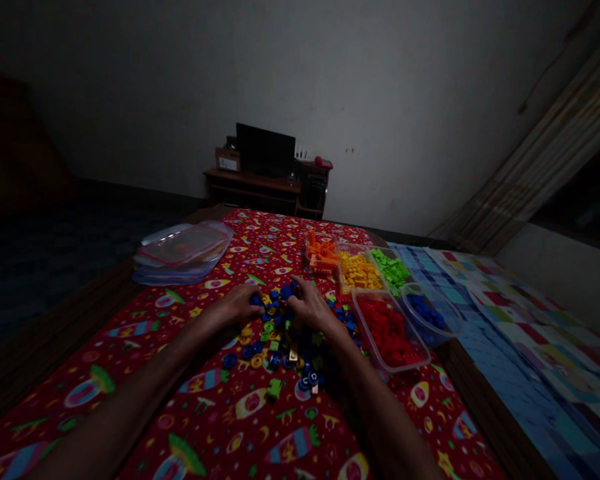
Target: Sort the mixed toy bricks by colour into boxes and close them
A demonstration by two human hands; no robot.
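A loose pile of toy building bricks [275,327], mostly blue with some green and yellow, lies on a red patterned cloth [200,420]. My left hand [241,304] is at the pile's left edge, its fingers curled against a blue piece. My right hand [309,305] reaches over the far side of the pile, thumb and fingers bent around a blue brick [289,291]. Small round wheel-like pieces [230,361] lie at the near left of the pile. A green brick [274,389] sits nearest to me, apart from the others.
Right of the pile stand clear tubs of sorted bricks: red [387,333], blue [427,313], yellow [359,272], green [390,270] and orange [322,255]. Stacked plastic lids [183,253] lie at the left edge. Beyond are a desk [253,181] and monitor [265,150].
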